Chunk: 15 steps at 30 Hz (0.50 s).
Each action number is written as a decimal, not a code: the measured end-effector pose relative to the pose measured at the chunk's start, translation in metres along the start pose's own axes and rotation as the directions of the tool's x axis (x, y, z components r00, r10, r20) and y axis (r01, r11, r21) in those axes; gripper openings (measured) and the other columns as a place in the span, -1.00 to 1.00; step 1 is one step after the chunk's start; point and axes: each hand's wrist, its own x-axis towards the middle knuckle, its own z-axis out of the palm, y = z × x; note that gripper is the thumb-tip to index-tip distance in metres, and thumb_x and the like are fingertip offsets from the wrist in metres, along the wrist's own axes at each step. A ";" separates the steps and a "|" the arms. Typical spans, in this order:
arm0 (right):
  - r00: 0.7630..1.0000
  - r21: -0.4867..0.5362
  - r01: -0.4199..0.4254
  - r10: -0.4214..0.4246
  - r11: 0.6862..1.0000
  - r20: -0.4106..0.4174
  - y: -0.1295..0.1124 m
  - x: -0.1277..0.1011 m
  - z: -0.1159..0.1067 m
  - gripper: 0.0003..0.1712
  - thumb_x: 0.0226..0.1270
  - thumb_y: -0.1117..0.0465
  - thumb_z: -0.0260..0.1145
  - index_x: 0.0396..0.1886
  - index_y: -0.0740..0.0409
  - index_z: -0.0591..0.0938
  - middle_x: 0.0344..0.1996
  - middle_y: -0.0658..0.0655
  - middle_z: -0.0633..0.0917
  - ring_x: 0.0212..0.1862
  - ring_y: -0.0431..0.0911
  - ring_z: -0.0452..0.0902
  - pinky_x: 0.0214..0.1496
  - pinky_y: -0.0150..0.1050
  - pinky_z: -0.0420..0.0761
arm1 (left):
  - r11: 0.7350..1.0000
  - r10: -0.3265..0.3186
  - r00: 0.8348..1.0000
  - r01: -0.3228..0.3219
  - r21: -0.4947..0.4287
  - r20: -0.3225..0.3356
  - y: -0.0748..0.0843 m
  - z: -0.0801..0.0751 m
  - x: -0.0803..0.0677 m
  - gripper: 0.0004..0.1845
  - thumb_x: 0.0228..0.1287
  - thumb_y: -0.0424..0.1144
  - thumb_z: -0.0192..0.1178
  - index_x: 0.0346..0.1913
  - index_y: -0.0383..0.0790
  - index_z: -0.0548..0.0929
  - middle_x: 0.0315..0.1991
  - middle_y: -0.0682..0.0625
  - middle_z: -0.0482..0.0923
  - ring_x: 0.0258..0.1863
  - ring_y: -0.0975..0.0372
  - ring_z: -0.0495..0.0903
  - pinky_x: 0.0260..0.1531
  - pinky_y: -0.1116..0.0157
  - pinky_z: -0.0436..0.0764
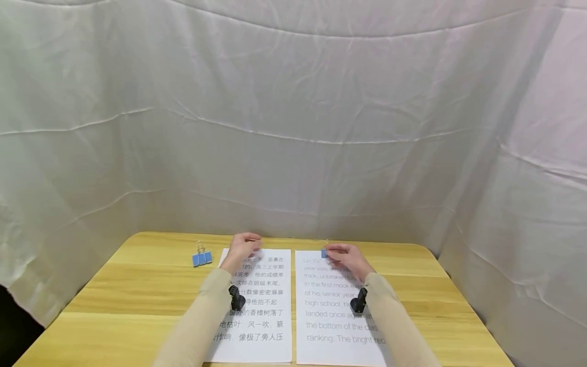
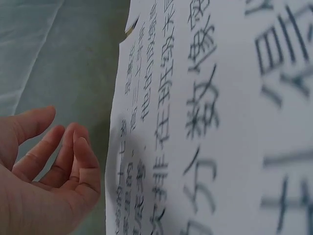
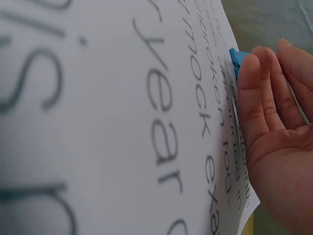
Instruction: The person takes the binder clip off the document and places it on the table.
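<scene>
At the far edge of the wooden table (image 1: 137,285), two printed sheets are laid side by side. The top of the left sheet (image 1: 261,306), printed in Chinese characters, is met by the left hand (image 1: 241,250); its fingers (image 2: 73,161) are seen loosely curled and close together, holding nothing, just beside the paper's edge. The top of the right sheet (image 1: 335,316), printed in English, is covered by the right hand (image 1: 346,257), whose fingertips (image 3: 254,73) are pressed together against a small blue binder clip (image 1: 324,252) at that sheet's upper edge; whether the clip is truly pinched cannot be told. A second blue binder clip (image 1: 202,258) is left lying on the table, well apart to the left. The table is enclosed behind and at the sides by a white cloth backdrop (image 1: 293,127). Much of both sheets is hidden by beige sleeves (image 1: 202,316).
</scene>
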 end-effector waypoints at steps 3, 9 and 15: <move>1.000 0.024 -0.003 0.004 1.000 -0.019 0.001 0.000 -0.005 -0.52 0.31 0.23 0.37 0.19 0.28 0.59 0.09 0.26 0.67 -0.17 -0.07 0.67 -0.17 -0.31 0.70 | 1.000 -0.002 0.999 0.002 -0.009 0.034 -0.001 0.009 0.001 -0.71 0.30 -0.33 0.25 0.06 -0.32 0.65 -0.07 -0.19 0.67 -0.09 -0.02 0.63 -0.10 0.12 0.64; 0.995 0.045 -0.021 0.025 0.999 -0.101 0.000 0.002 -0.009 -0.58 0.31 0.26 0.37 0.16 0.22 0.62 0.02 0.22 0.70 -0.14 -0.09 0.65 -0.19 -0.33 0.70 | 1.000 0.005 0.995 -0.003 -0.024 0.103 0.000 0.026 0.001 -0.67 0.31 -0.32 0.24 0.10 -0.34 0.63 -0.09 -0.18 0.68 -0.08 -0.05 0.64 -0.10 0.13 0.65; 0.988 0.074 -0.031 0.042 0.997 -0.149 0.000 0.004 -0.011 -0.56 0.29 0.26 0.38 0.17 0.18 0.61 0.04 0.23 0.69 -0.14 -0.08 0.65 -0.19 -0.34 0.69 | 1.000 0.017 0.986 -0.014 -0.018 0.164 0.000 0.041 0.002 -0.62 0.32 -0.29 0.24 0.16 -0.34 0.59 -0.09 -0.13 0.68 -0.08 0.01 0.65 -0.11 0.15 0.66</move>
